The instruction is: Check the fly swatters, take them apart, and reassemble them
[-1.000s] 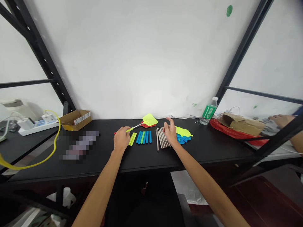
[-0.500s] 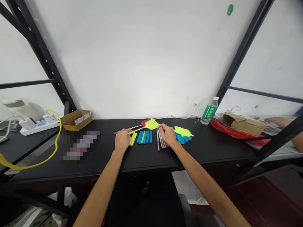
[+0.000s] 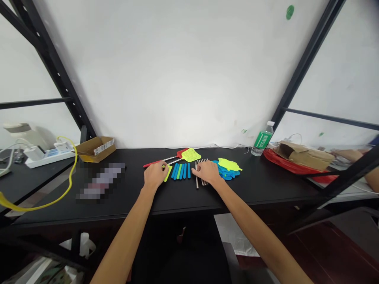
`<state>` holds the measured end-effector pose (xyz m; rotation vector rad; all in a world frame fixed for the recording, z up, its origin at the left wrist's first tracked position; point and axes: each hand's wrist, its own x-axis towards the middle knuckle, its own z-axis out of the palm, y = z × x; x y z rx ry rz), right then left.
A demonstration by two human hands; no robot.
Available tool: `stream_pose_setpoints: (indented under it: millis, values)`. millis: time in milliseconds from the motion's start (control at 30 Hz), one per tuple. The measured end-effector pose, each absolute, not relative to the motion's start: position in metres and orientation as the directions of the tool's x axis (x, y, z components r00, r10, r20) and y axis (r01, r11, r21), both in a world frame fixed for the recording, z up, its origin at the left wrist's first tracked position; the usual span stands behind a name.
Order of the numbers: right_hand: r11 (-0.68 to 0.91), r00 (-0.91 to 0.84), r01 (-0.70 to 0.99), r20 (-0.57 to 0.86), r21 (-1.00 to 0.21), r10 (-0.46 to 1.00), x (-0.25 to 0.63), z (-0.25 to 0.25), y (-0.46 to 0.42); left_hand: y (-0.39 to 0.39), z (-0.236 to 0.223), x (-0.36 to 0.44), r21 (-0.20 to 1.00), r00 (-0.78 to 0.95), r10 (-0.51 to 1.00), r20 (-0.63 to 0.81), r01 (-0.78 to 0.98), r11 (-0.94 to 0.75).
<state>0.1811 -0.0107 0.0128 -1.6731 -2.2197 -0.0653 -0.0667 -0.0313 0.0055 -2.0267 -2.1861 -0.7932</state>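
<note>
My left hand [image 3: 155, 174] is closed, its fingertips at the top of the yellow-green handles [image 3: 168, 173] and partly covering them. With thumb and forefinger together, my right hand [image 3: 207, 172] grips the leftmost metal rod [image 3: 197, 181] of a row and covers much of the others. Between the hands lie several blue handles [image 3: 184, 171] and one green handle [image 3: 179, 171] side by side. Behind them, a yellow-green fly swatter [image 3: 191, 155] overlaps a red fly swatter [image 3: 181, 152]. Right of my right hand, a yellow-green swatter head [image 3: 228, 164] rests on blue swatter heads [image 3: 227, 173].
A cardboard box [image 3: 95, 150] and a blurred-out item [image 3: 102, 182] are on the left of the black table [image 3: 133, 205]. A water bottle [image 3: 263, 139] stands at the back right. Beyond it are a red bag [image 3: 275, 161] and another person's hand [image 3: 346, 152].
The yellow-green swatter has been laid down beside the red one. My left hand has shifted onto the loose yellow-green handles. My right hand has left the swatter head and lowered to the rods.
</note>
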Motion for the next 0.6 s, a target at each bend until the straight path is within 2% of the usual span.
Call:
stream_pose_setpoints:
  millis: [100,300,600]
  values:
    - [0.293,-0.235,0.941,0.292,-0.172,0.927,0.1788,0.0123,-0.0112,-0.0328,0.0062,-0.0643,0.27,-0.103,0.934,0.343,0.963,0.007]
    - [0.296,-0.245,0.944,0.293,-0.146,0.924,0.1786,0.01,-0.01,-0.0321,0.003,-0.0653,0.237,-0.033,0.922,0.386,0.969,-0.064]
    - [0.302,-0.265,0.946,0.264,-0.113,0.928,0.1776,0.009,-0.0085,-0.0354,0.0078,-0.0617,0.273,0.154,0.912,0.38,0.923,-0.27]
